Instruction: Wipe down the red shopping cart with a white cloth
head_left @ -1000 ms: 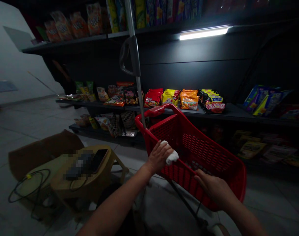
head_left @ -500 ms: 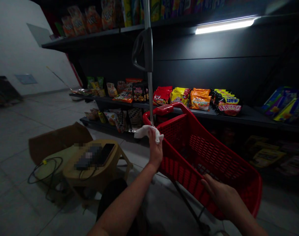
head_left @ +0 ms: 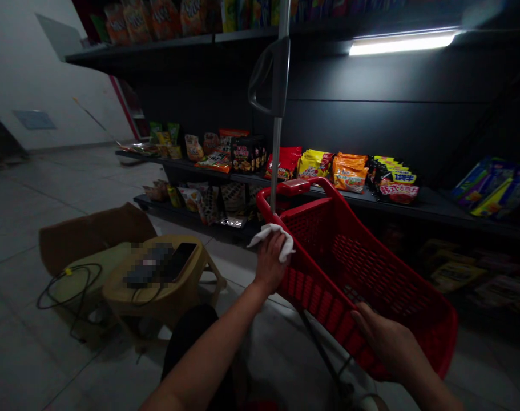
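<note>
A red plastic shopping cart (head_left: pixel 328 285) stands tilted across my view, its basket facing right. My left hand (head_left: pixel 271 262) is closed on a white cloth (head_left: pixel 273 231) and presses it against the cart's outer side, near the handle end. Over the near rim of the basket my right hand (head_left: pixel 386 337) is hooked, thumb outside and fingers partly hidden inside. A grey metal pole (head_left: pixel 277 142) with a black grip rises from the cart's near corner beside the cloth.
At left stands a beige stool (head_left: pixel 161 297) with a phone (head_left: pixel 180 261) and a blurred dark item. A cardboard piece (head_left: pixel 99 231) and a black cable (head_left: pixel 77 291) lie left of it. Behind the cart, dark shelves (head_left: pixel 448 208) carry snack packets (head_left: pixel 349 171).
My left hand and the cloth have moved slightly down against the cart's side, with the fingers now more curled. My right hand stays on the rim. The view has shifted a little.
</note>
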The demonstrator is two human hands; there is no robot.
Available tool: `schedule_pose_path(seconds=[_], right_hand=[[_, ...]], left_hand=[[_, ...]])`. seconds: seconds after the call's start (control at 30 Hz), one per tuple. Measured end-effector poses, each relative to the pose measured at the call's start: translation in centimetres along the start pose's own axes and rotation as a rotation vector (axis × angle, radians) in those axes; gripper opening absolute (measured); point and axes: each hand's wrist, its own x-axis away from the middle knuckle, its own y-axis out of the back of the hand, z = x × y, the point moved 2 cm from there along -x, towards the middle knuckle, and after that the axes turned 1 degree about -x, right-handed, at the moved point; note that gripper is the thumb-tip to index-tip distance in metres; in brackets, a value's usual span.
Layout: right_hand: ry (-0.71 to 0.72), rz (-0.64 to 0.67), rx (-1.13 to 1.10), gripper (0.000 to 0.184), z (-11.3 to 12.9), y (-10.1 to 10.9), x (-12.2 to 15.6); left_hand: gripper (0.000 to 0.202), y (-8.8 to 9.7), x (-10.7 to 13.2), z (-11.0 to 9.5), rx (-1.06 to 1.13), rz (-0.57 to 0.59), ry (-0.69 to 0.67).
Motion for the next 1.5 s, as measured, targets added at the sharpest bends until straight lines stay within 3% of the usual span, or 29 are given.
schedule_pose_path(seconds=[0.07, 0.13, 0.2, 0.27, 0.37, 0.5, 0.6, 0.67, 0.77, 0.83, 0.87, 0.97, 1.03, 1.17, 1.3, 1.4, 1.5], right_hand=[[-0.004, -0.013, 0.011, 0.030, 0.3, -0.1, -0.1], [-0.013, -0.023, 0.011, 0.030, 0.3, -0.2, -0.2], [-0.026, -0.015, 0.005, 0.031, 0.2, -0.1, -0.2], [-0.031, 0.002, -0.011, 0.031, -0.1, 0.0, -0.1], [-0.018, 0.002, -0.033, 0.031, -0.5, 0.4, 0.2], [0.000, -0.009, -0.026, 0.031, -0.5, 0.6, 0.2], [-0.019, 0.015, -0.018, 0.033, -0.3, 0.5, 0.1], [-0.027, 0.019, -0.011, 0.035, -0.3, 0.5, 0.0], [0.007, -0.002, -0.008, 0.037, -0.3, 0.8, 0.2], [0.011, -0.013, -0.006, 0.038, -0.4, 1.0, 0.4], [0.003, -0.011, -0.009, 0.038, -0.4, 1.1, 0.4], [-0.036, 0.022, -0.061, 0.040, -0.3, 1.5, 0.3], [-0.025, 0.002, -0.165, 0.039, -0.1, 2.0, 0.1], [0.000, -0.158, -0.658, 0.049, 1.4, 3.3, 0.1], [-0.103, -0.074, -1.268, 0.065, 5.1, 3.4, 0.9], [-0.232, 0.048, -1.576, 0.074, 7.4, 3.1, 1.6], [-0.463, 0.000, -1.635, 0.064, 7.4, 3.0, 1.6]], left_hand=[[0.044, -0.3, -0.2, -1.0, 0.057, -0.129, 0.071], [0.039, -1.2, 0.9, -2.6, 0.109, -0.163, 0.093], [0.036, -2.0, 2.8, -4.1, 0.144, -0.086, 0.029], [0.037, -2.3, 4.5, -4.9, 0.150, 0.050, -0.126], [0.040, -1.3, 4.2, -3.8, 0.114, 0.148, -0.272], [0.035, 0.3, 0.5, -1.4, 0.091, -0.052, -0.029], [0.035, -0.2, 0.5, -2.8, 0.194, -0.108, 0.065], [0.034, -0.7, 2.6, -4.8, 0.332, -0.038, 0.055], [0.032, -0.3, 6.1, -7.8, 0.708, 0.290, -0.028], [0.037, 0.9, 7.4, -8.6, 1.055, 0.468, 0.145], [0.041, 1.6, 7.5, -8.5, 1.236, 0.511, 0.328], [0.050, 3.8, 6.6, -8.0, 1.697, 0.536, 0.928], [0.049, 5.2, 5.5, -8.1, 1.916, 0.554, 1.120], [0.048, 7.2, 4.8, -9.7, 2.152, 0.659, 1.218], [0.051, 7.8, 5.7, -10.8, 2.230, 0.685, 1.258], [0.051, 7.8, 6.4, -10.2, 2.172, 0.693, 1.305], [0.049, 7.4, 7.1, -9.1, 1.922, 0.640, 1.369]])
